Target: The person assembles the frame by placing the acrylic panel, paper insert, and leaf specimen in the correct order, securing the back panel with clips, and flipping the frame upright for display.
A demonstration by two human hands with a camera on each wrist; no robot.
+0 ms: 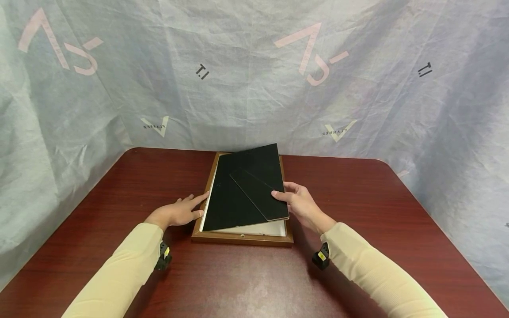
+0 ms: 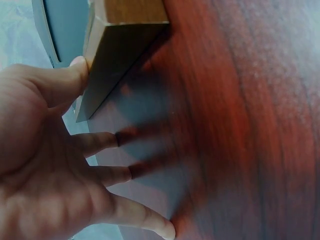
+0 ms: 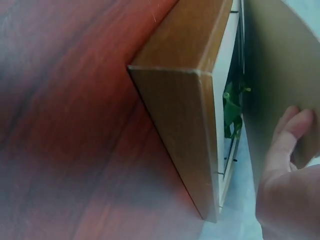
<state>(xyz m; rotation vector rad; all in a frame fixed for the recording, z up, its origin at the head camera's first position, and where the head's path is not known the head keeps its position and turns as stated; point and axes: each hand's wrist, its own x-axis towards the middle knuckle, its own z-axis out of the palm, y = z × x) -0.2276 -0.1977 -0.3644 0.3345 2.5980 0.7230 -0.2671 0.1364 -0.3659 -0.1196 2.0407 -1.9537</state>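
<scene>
A wooden picture frame (image 1: 242, 239) lies face down on the table. Its black backing board (image 1: 246, 185), with an easel leg (image 1: 258, 194) on it, sits askew and tilted over the frame, raised at the right side. My right hand (image 1: 304, 205) pinches the board's right edge, thumb on top and fingers beneath. In the right wrist view the board's brown underside (image 3: 280, 75) stands apart from the frame, and something green (image 3: 232, 112) shows inside. My left hand (image 1: 180, 212) rests at the frame's left side, fingers spread, with the thumb (image 2: 75, 77) against the frame's edge.
The frame lies toward the far side of a reddish-brown wooden table (image 1: 238, 278). A grey printed cloth (image 1: 246, 88) hangs behind the table and along both sides. Each wrist carries a small black strapped device (image 1: 321, 256).
</scene>
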